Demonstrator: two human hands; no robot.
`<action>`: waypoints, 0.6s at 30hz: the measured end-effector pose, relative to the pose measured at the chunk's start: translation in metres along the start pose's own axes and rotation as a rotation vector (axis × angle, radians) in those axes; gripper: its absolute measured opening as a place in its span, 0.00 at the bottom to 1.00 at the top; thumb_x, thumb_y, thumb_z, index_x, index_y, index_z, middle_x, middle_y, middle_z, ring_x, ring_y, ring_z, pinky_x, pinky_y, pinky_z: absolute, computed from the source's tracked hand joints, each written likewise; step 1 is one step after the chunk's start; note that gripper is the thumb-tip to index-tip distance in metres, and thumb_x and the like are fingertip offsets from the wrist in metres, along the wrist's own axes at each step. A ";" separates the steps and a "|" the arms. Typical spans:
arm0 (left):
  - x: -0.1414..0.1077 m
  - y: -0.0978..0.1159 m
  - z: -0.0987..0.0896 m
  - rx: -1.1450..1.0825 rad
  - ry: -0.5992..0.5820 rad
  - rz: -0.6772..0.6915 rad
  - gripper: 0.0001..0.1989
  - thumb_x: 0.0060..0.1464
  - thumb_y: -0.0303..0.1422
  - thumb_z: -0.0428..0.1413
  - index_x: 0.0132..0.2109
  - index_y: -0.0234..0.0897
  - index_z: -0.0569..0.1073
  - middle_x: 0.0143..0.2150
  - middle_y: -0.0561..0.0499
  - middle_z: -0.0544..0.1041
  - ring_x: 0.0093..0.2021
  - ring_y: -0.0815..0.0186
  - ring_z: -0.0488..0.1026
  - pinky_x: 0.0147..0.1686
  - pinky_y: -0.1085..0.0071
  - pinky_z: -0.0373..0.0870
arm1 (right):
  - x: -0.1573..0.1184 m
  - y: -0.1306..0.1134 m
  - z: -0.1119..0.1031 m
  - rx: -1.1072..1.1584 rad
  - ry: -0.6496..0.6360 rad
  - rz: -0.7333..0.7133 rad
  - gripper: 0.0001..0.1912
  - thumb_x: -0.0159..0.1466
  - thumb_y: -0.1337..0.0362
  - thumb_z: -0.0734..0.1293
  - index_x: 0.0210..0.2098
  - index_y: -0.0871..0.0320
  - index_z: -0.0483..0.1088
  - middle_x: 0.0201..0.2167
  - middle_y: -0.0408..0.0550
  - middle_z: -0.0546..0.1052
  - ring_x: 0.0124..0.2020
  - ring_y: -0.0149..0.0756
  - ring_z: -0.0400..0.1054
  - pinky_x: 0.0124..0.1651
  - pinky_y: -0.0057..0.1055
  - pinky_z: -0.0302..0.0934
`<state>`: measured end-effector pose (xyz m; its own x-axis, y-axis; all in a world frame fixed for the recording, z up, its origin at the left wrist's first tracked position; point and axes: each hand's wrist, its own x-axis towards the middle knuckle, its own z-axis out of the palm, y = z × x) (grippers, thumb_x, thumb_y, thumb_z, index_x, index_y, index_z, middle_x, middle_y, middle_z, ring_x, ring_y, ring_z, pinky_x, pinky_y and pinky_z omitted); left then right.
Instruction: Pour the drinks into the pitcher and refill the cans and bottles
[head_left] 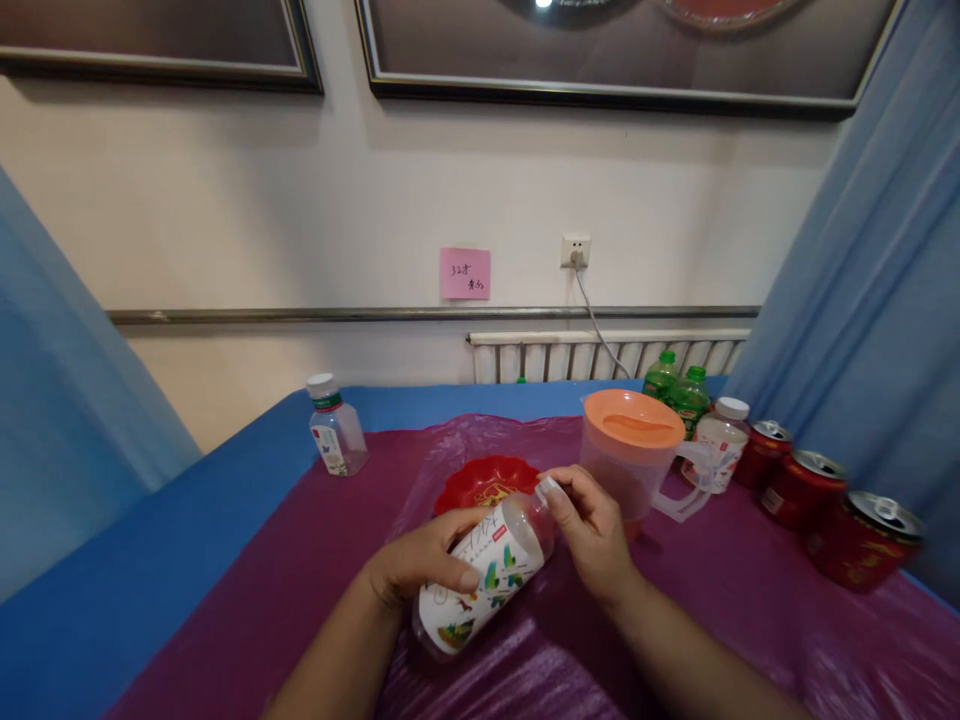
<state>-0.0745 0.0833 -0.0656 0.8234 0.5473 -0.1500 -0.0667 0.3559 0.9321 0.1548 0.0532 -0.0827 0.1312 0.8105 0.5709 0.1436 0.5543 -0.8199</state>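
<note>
A clear plastic bottle with a white picture label lies tilted in my left hand, its neck up to the right. The fingers of that hand are wrapped round the bottle's body. At the neck, my right hand pinches the white bottle cap; whether the cap is still threaded on the neck I cannot tell. Behind the bottle sits a red scalloped plate, partly hidden by the bottle and my left hand. Just beyond my right hand stands a clear pitcher with an orange lid.
Another capped bottle stands at the left on the purple sheet. To the right are two green bottles, a labelled bottle and three red cans. Blue curtains hang at both sides.
</note>
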 end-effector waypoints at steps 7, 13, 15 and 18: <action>0.000 0.000 0.000 -0.004 -0.009 0.010 0.39 0.37 0.37 0.74 0.58 0.32 0.76 0.43 0.43 0.82 0.34 0.66 0.78 0.32 0.75 0.75 | -0.005 -0.006 0.001 0.000 0.002 -0.096 0.14 0.73 0.58 0.62 0.53 0.53 0.74 0.46 0.50 0.79 0.48 0.41 0.74 0.51 0.37 0.67; 0.000 0.000 0.001 -0.010 -0.022 0.025 0.39 0.37 0.37 0.74 0.58 0.31 0.75 0.43 0.43 0.81 0.34 0.66 0.77 0.32 0.75 0.75 | -0.008 -0.002 0.002 0.016 -0.010 -0.081 0.16 0.74 0.59 0.60 0.57 0.53 0.72 0.51 0.50 0.78 0.52 0.40 0.72 0.55 0.37 0.64; 0.000 0.001 0.001 -0.006 -0.023 0.026 0.39 0.37 0.37 0.73 0.59 0.31 0.75 0.42 0.43 0.81 0.34 0.66 0.77 0.32 0.75 0.75 | -0.007 -0.001 0.002 0.042 -0.001 -0.063 0.14 0.72 0.57 0.63 0.54 0.53 0.72 0.47 0.49 0.78 0.48 0.40 0.73 0.51 0.35 0.65; -0.001 0.001 0.001 0.004 -0.016 0.023 0.39 0.37 0.36 0.74 0.58 0.31 0.75 0.43 0.43 0.81 0.34 0.65 0.77 0.32 0.75 0.74 | -0.005 -0.001 0.002 0.059 0.009 -0.034 0.11 0.70 0.55 0.67 0.45 0.54 0.75 0.38 0.46 0.77 0.39 0.38 0.71 0.43 0.32 0.65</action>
<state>-0.0751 0.0823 -0.0639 0.8306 0.5430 -0.1237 -0.0833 0.3407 0.9365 0.1522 0.0492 -0.0844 0.1361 0.7893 0.5988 0.0904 0.5920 -0.8009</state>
